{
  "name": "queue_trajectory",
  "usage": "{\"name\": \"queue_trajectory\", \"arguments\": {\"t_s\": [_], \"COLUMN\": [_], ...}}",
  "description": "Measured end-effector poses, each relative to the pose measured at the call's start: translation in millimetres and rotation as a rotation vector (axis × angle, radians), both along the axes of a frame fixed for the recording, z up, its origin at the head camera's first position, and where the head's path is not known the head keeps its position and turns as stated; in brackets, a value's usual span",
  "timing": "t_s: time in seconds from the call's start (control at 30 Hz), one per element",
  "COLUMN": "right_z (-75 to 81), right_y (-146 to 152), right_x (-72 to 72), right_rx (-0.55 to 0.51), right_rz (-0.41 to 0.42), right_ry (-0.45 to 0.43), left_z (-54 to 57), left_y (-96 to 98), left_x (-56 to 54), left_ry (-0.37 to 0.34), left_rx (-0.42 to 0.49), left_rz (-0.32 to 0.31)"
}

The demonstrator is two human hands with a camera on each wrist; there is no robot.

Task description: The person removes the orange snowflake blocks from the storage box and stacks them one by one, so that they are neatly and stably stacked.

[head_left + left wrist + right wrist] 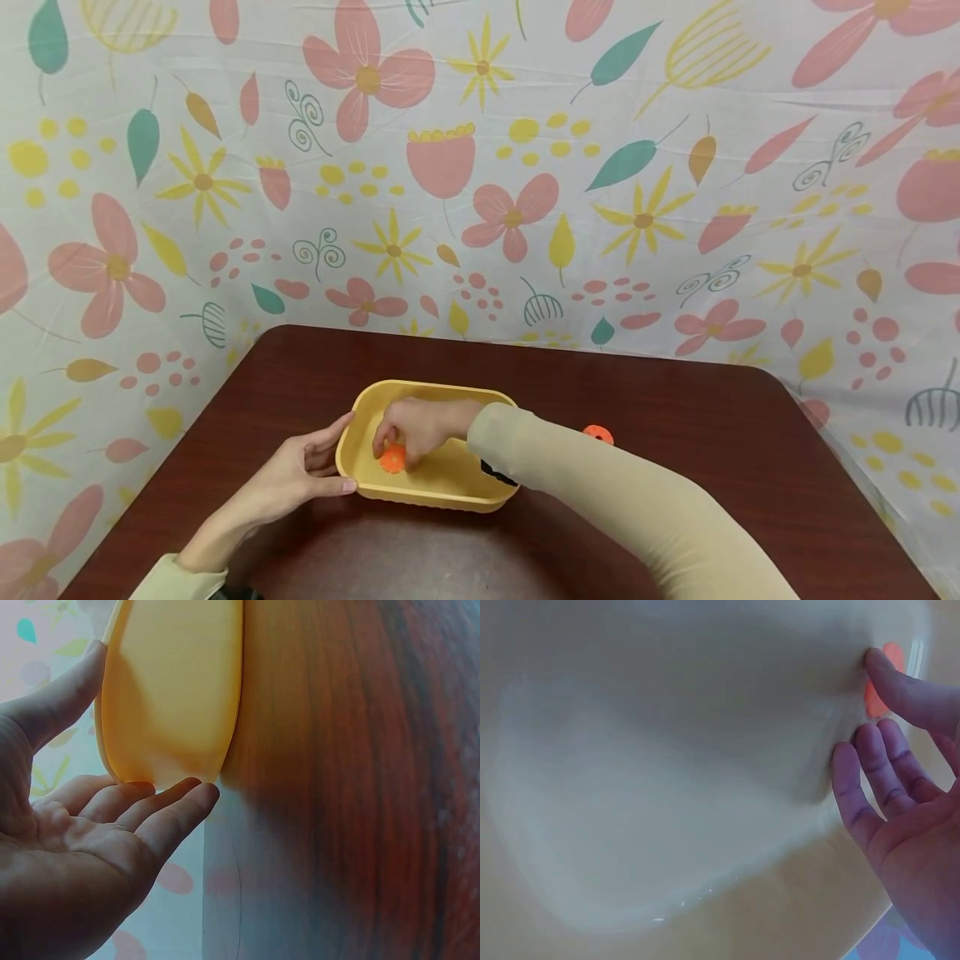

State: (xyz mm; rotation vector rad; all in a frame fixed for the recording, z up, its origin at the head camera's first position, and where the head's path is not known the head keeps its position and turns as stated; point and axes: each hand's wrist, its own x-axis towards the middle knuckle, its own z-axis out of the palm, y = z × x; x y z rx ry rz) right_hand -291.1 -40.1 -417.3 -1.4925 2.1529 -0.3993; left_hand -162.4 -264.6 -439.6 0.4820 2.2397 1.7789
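A yellow rectangular tub (450,492) with rounded corners sits on the table. My left hand (288,479) is at its left end, fingertips and thumb touching the wall, palm away from it. In the left wrist view, the fingers (176,817) lie along the tub's end. My right hand (423,429) reaches down inside the tub. Between its thumb and fingers is an orange, scallop-edged disc (392,458), close over the tub's floor. The thumb partly covers this disc (876,701) in the right wrist view.
Another orange piece (598,433) with a dark spot lies to the right on the dark brown table (675,408), partly behind my right sleeve (600,483). A white cloth (450,275) printed with flowers and leaves hangs behind the table.
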Motion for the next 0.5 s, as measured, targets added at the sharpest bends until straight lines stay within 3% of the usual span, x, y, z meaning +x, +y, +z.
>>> {"name": "queue_trajectory", "arguments": {"t_s": [0.4, 0.5], "right_z": [2.4, 4.1], "right_y": [3.9, 5.7], "right_x": [1.9, 1.4], "right_rx": [-0.002, 0.007], "right_rz": [-0.063, -0.068], "right_ry": [-0.085, -0.074], "left_z": [-0.4, -0.4], "left_y": [0.4, 0.4], "left_x": [0.1, 0.5], "left_ry": [0.003, 0.001], "left_rx": [-0.003, 0.0], "left_rz": [0.0, 0.002]}}
